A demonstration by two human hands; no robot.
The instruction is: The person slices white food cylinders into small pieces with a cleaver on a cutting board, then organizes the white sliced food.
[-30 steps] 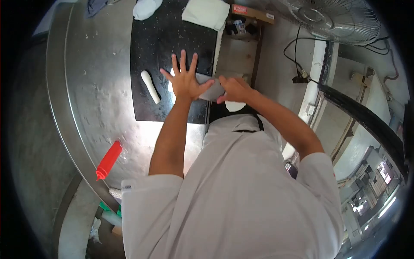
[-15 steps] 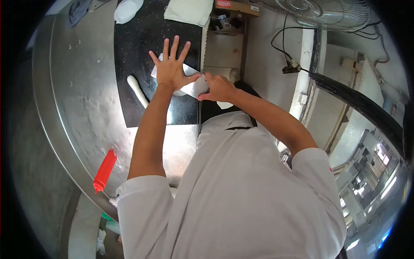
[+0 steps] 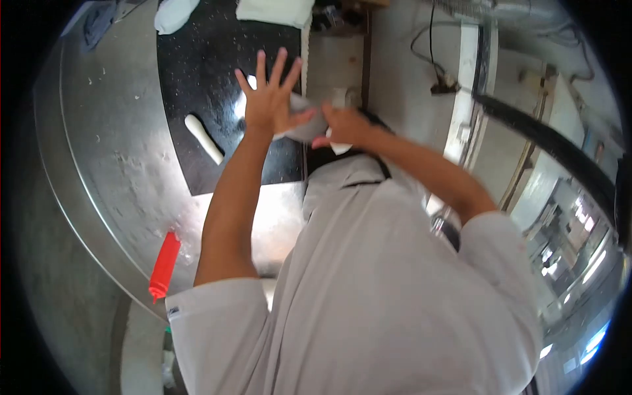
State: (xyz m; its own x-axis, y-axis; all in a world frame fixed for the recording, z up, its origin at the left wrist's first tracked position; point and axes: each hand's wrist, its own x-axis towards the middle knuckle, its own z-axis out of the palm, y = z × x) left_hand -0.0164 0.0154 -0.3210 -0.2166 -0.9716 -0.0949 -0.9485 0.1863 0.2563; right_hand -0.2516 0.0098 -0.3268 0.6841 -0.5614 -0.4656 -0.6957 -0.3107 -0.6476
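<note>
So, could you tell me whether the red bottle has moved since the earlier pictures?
No; judged against the black board, the red bottle lies where it did, its nozzle by the edge of the steel table.

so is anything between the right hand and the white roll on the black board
Yes: the left hand and its forearm stand between the right hand, with its blade, and the roll. Nothing visible stands between the left hand and the roll.

light grey short-sleeved top, small dark tag on left cuff, bare forearms
</note>
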